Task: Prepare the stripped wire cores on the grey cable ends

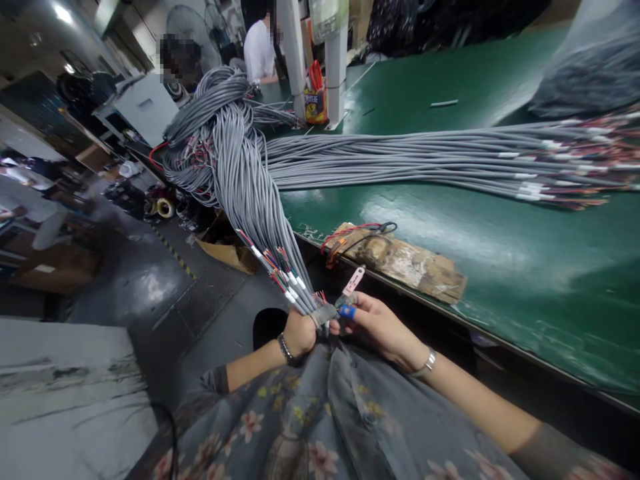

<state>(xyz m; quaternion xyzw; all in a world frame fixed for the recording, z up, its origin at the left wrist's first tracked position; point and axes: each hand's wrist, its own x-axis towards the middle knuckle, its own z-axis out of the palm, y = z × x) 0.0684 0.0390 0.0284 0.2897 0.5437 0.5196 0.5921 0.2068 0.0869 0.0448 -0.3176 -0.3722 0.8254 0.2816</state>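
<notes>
In front of my lap, my left hand [300,332] is closed around the end of a thick bundle of grey cables [267,207]. A grey band [324,313] wraps the bundle there. Stripped coloured wire ends and white sleeves [290,283] show just above that hand. My right hand [383,328], with a blue wrap [347,311] on one finger, pinches beside the banded end. From its fingers sticks up a pale pink tag-like strip [353,282] with a hole in its end and dark marks; its lower part is hidden.
Another row of grey cables [400,157] lies across the green table [525,253]. A worn wooden block [400,263] with red and black leads sits by the table edge. A cardboard box [225,248] stands below. Beyond a post [337,73] a person in white [260,53] sits.
</notes>
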